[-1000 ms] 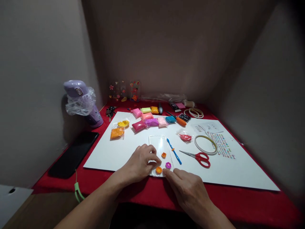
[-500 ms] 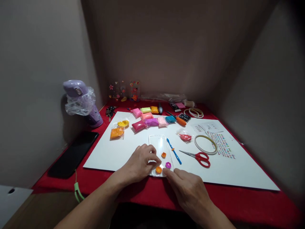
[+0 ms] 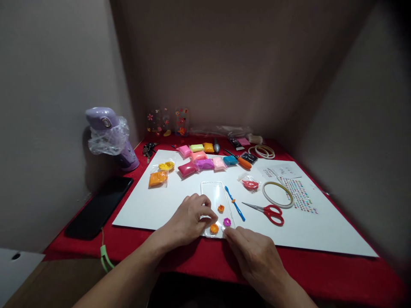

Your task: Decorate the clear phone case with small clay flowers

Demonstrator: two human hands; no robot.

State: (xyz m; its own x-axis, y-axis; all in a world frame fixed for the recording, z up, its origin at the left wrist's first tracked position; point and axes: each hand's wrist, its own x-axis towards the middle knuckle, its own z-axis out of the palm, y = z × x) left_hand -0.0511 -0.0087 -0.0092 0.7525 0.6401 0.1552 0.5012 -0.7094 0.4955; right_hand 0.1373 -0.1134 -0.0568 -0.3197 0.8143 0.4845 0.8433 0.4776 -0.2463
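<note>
A clear phone case [image 3: 212, 194] lies on the white board, with two orange clay flowers [image 3: 214, 229] [image 3: 221, 208] and a magenta one [image 3: 227, 222] on it. My left hand [image 3: 194, 218] rests at the case's left edge, fingers curled and close together; what its fingertips pinch, if anything, is hidden. At the lower right corner of the case is my right hand [image 3: 252, 252], its thumb and forefinger closed beside the lower orange flower and below the magenta one. Anything between those fingertips is too small to make out. A blue modelling tool [image 3: 235, 204] lies right of the case.
Red scissors [image 3: 272, 214], a tape roll [image 3: 278, 194] and a gem sheet [image 3: 301, 194] lie to the right. Coloured clay packets [image 3: 204, 164] sit behind. At left are a black phone [image 3: 99, 207] and a purple bottle [image 3: 126, 156].
My right hand has shifted slightly to the right, away from the lower orange flower. My left hand stays at the case's left edge.
</note>
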